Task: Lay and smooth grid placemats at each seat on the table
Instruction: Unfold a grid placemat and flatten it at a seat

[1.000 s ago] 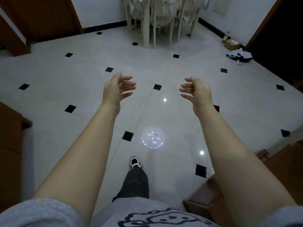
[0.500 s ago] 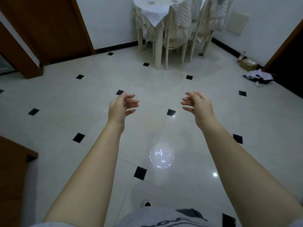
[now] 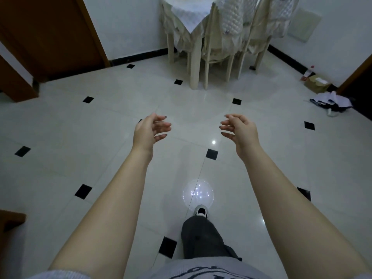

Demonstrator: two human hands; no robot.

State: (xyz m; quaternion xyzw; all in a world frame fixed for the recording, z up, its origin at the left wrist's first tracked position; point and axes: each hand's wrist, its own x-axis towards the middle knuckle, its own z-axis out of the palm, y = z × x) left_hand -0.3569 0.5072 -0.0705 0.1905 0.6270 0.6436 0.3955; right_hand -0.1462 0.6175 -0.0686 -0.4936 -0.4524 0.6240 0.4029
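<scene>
A pale tiled floor [image 3: 80,137] with small black diamond insets fills most of the view. At the far wall stands the table [image 3: 193,57], draped in a cream cloth [image 3: 187,15] whose corner hangs down over a leg, with chairs [image 3: 227,37] in quilted covers pushed in on its right side. A brown door [image 3: 50,33] stands at the upper left. Near the right wall, well apart from the table, lie a cardboard box [image 3: 317,83] and a heap of papers [image 3: 332,100]. One dark trouser leg and a white shoe [image 3: 200,211] step forward on the floor below the arms. Both bare arms reach ahead above the tiles: the left hand [image 3: 149,131] and right hand [image 3: 241,130] face each other, fingers loosely curled and apart, holding nothing. No placemat can be made out; the tabletop is mostly cut off by the top edge.
</scene>
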